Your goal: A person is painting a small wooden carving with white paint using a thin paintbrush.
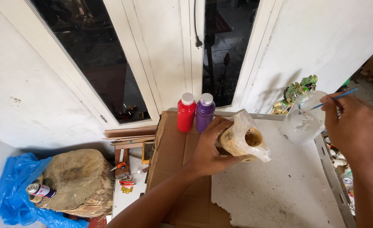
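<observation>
At frame centre, the left hand [209,147] grips one hollow carved wooden piece [244,138] over a white board [279,190]. At right, the right hand [355,124] pinches one blue brush [328,101], its tip inside one clear cup [303,118]. Two bottles, red [186,112] and purple [205,112], stand behind; one log [79,181] and one spray can [40,190] lie lower left.

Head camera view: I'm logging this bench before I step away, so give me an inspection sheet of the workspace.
Surface: white foam board over cardboard.
Job's things: hollow carved wooden piece; thin blue-handled brush; clear cup.
Clutter: red bottle, purple bottle, spray can on a wood stump.
Grippers: left hand fingers wrap the carving; right hand holds the brush at the cup.
Cables: one dark cord on the door frame.
Surroundings: white wall, glazed doors, blue plastic sheet.
</observation>
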